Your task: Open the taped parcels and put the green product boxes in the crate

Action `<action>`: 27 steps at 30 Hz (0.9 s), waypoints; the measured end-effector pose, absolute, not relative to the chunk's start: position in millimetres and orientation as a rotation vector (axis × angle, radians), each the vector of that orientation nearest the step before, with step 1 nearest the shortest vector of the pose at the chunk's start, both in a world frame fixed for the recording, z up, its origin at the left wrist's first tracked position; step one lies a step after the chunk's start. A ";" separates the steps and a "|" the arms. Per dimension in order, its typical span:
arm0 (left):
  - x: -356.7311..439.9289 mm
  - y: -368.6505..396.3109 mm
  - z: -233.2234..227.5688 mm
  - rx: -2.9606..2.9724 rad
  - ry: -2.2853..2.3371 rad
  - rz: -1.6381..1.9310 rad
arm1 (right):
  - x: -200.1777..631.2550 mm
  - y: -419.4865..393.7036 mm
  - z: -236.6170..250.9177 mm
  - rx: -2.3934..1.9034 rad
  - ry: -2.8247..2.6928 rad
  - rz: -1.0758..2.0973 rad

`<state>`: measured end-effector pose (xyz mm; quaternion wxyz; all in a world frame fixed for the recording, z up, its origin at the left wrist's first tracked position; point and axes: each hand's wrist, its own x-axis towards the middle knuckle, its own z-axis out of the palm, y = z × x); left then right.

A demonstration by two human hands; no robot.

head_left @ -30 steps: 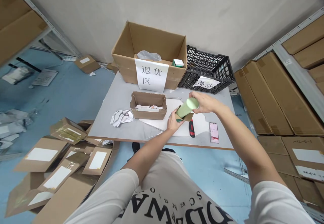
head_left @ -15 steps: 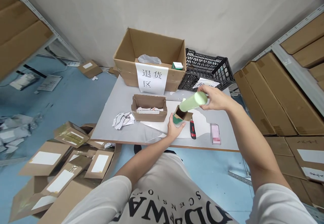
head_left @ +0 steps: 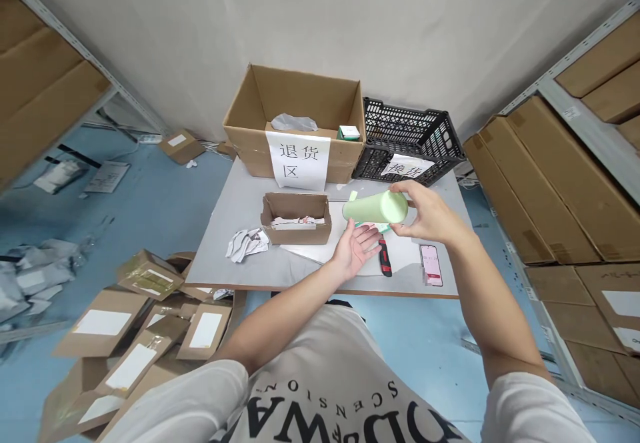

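Note:
A light green bottle (head_left: 373, 208) lies on its side in the air above the table, its round end toward me and to the right. My right hand (head_left: 423, 213) grips it by that end, thumb below and fingers above. Under the bottle's other end, my left hand (head_left: 353, 253) is open, palm up with the fingers spread. A green and white box (head_left: 377, 227) on the table is mostly hidden behind the bottle and my left fingers. The red and black box cutter (head_left: 385, 257) lies just right of my left hand.
An open small carton (head_left: 296, 235) with paper inside and crumpled paper (head_left: 247, 244) stand on the left. Behind are a large labelled carton (head_left: 240, 148) and a black crate (head_left: 407, 129). A phone (head_left: 431, 264) lies at right. Cartons (head_left: 103, 323) are piled on the floor at left.
The bottle has come out of the green box and tipped closer to level. My left hand has let go of the box and opened, palm up; the box now lies on the table.

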<state>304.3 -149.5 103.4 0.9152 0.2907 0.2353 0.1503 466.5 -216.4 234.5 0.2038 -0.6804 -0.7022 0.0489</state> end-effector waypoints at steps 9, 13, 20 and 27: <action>301.1 -130.7 110.8 0.552 0.522 0.407 | 423.8 -248.8 175.7 -1.750 -1.904 -0.133; 288.1 -121.6 110.9 0.503 0.504 0.434 | 392.2 -257.9 137.6 -1.640 -1.781 -0.242; 257.6 -86.1 102.8 0.512 0.377 0.451 | 349.3 -252.0 91.8 -1.315 -1.237 0.117; 232.3 -66.7 96.7 0.660 0.372 0.387 | 331.0 -222.6 86.1 -1.190 -0.694 0.720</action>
